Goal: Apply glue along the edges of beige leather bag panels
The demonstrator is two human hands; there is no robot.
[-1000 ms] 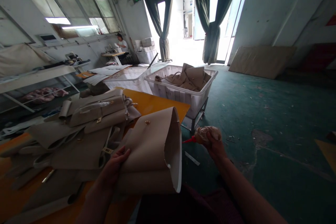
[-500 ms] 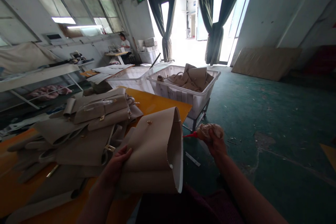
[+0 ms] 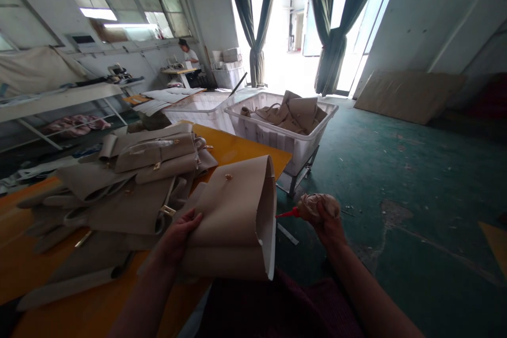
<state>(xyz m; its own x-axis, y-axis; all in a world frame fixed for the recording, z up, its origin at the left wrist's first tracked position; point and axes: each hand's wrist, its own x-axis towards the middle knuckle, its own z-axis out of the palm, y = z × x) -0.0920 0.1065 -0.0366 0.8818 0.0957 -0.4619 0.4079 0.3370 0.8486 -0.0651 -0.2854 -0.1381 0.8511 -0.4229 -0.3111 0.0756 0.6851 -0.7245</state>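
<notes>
Curled beige leather bag panel [image 3: 232, 206], gold stud [image 3: 228, 176] on top, clamped in your left hand [image 3: 178, 235], fingers closed on it; your right hand [image 3: 327, 224] closes round a red-nozzled squeeze bottle [image 3: 312, 207] just beside the panel's white edge.

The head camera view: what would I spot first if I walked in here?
You'd spot the big curved beige bag panel held by the left hand, above an orange table. Beside it, the right hand grips a bulb with a red tip. Farther back stands a white bin holding more beige pieces.
</notes>
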